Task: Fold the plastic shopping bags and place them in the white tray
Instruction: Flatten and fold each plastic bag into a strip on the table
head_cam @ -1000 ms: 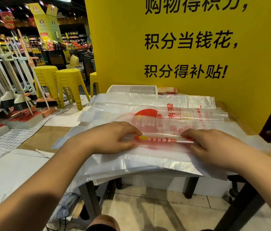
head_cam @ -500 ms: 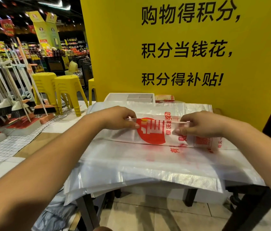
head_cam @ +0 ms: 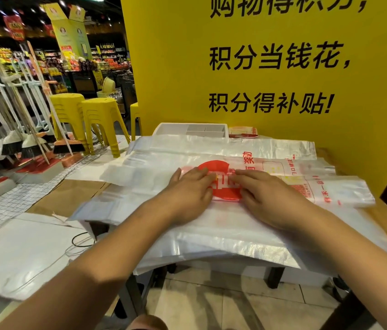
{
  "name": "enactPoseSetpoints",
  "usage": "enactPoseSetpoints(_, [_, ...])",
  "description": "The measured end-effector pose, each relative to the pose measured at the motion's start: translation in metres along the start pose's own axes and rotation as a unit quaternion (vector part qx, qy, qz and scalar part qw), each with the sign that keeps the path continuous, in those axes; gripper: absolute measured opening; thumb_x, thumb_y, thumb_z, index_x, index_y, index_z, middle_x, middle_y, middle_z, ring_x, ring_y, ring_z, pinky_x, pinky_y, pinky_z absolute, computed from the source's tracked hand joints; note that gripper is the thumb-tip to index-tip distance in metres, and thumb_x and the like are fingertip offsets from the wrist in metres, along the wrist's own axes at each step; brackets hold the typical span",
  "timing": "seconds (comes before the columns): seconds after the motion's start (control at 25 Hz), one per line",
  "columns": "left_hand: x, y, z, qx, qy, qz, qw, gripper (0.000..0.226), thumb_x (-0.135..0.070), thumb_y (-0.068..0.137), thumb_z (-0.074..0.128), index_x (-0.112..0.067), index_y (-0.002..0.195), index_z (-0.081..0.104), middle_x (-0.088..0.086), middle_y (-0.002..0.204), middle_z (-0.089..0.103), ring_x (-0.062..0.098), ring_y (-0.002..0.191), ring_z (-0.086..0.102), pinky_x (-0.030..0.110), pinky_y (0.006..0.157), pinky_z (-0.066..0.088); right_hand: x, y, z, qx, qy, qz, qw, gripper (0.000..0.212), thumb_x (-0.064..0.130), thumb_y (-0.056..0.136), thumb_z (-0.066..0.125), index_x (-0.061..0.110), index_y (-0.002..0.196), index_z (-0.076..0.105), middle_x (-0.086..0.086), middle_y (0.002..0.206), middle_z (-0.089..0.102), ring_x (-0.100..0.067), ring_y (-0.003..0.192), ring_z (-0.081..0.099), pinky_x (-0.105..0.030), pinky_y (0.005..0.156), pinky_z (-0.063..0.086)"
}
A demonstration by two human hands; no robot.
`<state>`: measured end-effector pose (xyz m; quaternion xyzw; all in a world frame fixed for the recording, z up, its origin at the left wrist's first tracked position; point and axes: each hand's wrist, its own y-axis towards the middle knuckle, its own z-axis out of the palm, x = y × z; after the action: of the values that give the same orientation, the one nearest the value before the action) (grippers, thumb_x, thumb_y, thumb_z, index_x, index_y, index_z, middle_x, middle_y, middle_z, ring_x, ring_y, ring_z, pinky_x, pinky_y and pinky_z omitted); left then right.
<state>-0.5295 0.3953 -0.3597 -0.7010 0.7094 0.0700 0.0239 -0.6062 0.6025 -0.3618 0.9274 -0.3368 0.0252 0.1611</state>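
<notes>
Left hand flat, palm down, fingers toward 2 o'clock; right hand flat, fingers toward 10 o'clock, fingertips nearly meeting.

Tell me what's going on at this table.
A person is folding a translucent plastic shopping bag with red print on a stack of flat clear bags. The left hand and right hand both press flat on its red logo. The white divided tray sits behind, by the yellow sign.
</notes>
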Motion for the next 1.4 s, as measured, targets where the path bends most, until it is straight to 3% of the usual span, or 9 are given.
enactPoseSetpoints(0.24, [0.031,-0.011,-0.002,0.068,-0.023,-0.081,0.994,0.057,-0.06,0.103,0.013,-0.046,0.156,0.002,-0.012,0.166,-0.009,0.016,0.153,-0.013,0.047,0.122,-0.011,0.002,0.0,0.011,0.095,0.027,0.053,0.994,0.051,0.043,0.106,0.025,0.036,0.157,0.02,0.01,0.166,0.011,-0.012,0.152,0.009,-0.03,0.123,0.005])
enactPoseSetpoints(0.36, [0.029,-0.014,-0.003,0.041,0.0,-0.079,0.996,0.058,-0.055,0.104,0.014,-0.038,0.159,0.003,-0.008,0.167,-0.01,0.015,0.152,-0.016,0.047,0.122,-0.013,0.004,0.001,0.011,0.129,0.014,0.058,0.99,0.053,0.043,0.107,0.019,0.036,0.158,0.01,0.011,0.166,-0.001,-0.009,0.153,-0.001,-0.031,0.124,-0.002])
enactPoseSetpoints(0.52, [-0.007,-0.012,0.008,0.057,-0.014,0.013,0.998,0.054,-0.055,0.105,0.014,-0.046,0.156,0.0,-0.013,0.165,-0.014,0.009,0.151,-0.018,0.043,0.123,-0.011,0.007,0.001,0.01,0.133,0.011,0.056,0.989,0.054,0.046,0.106,0.017,0.035,0.158,0.007,0.012,0.166,-0.004,-0.007,0.152,-0.004,-0.031,0.123,-0.005])
enactPoseSetpoints(0.64, [-0.004,-0.013,0.012,0.069,-0.012,0.005,0.998,0.055,-0.059,0.103,0.012,-0.049,0.154,-0.004,-0.015,0.163,-0.018,0.009,0.15,-0.021,0.043,0.123,-0.011,-0.018,-0.018,0.001,0.151,0.016,0.081,0.985,0.059,0.057,0.102,0.015,0.039,0.158,0.004,0.016,0.164,-0.007,-0.006,0.151,-0.008,-0.032,0.123,-0.005])
enactPoseSetpoints(0.84, [-0.002,-0.011,0.014,0.077,-0.015,0.009,0.997,0.055,-0.061,0.101,0.012,-0.052,0.153,-0.006,-0.018,0.162,-0.019,0.007,0.149,-0.022,0.042,0.123,-0.012,-0.091,-0.06,-0.025,0.157,0.005,0.226,0.961,0.063,0.061,0.099,0.014,0.04,0.157,0.001,0.007,0.165,-0.011,-0.01,0.151,-0.011,-0.034,0.123,-0.007])
enactPoseSetpoints(1.0, [-0.003,-0.01,0.014,0.081,-0.015,0.008,0.997,0.056,-0.061,0.101,0.013,-0.052,0.153,-0.006,-0.018,0.162,-0.019,0.007,0.149,-0.022,0.041,0.122,-0.013,-0.099,-0.064,-0.022,0.15,-0.017,0.245,0.958,0.063,0.063,0.097,0.008,0.042,0.156,-0.003,0.006,0.165,-0.012,-0.011,0.152,-0.011,-0.038,0.123,-0.008])
enactPoseSetpoints(1.12, [-0.001,-0.009,0.01,0.071,-0.045,0.017,0.996,0.061,-0.063,0.101,0.021,-0.048,0.155,-0.001,-0.016,0.165,-0.007,0.007,0.152,-0.01,0.04,0.124,-0.006,-0.096,-0.065,-0.023,0.156,-0.036,0.244,0.957,0.063,0.063,0.098,0.007,0.041,0.156,-0.004,0.005,0.165,-0.011,-0.013,0.152,-0.01,-0.042,0.122,-0.009])
enactPoseSetpoints(1.2, [0.003,-0.007,0.001,0.062,-0.038,0.045,0.996,0.058,-0.06,0.101,0.028,-0.045,0.155,0.012,-0.012,0.167,0.007,0.011,0.153,0.01,0.039,0.125,0.011,-0.094,-0.063,-0.028,0.168,-0.048,0.244,0.954,0.062,0.06,0.1,0.009,0.039,0.157,-0.002,0.004,0.166,-0.009,-0.014,0.153,-0.008,-0.045,0.121,-0.01])
enactPoseSetpoints(1.4, [0.005,-0.006,-0.031,0.08,0.079,0.105,0.988,0.053,-0.024,0.101,0.044,-0.035,0.151,0.03,-0.007,0.156,0.034,0.02,0.128,0.05,0.033,0.098,0.046,-0.082,-0.057,-0.041,0.103,-0.11,0.173,0.973,0.06,0.053,0.103,0.02,0.03,0.159,0.015,0.004,0.167,0.002,-0.014,0.153,0.002,-0.045,0.124,0.0])
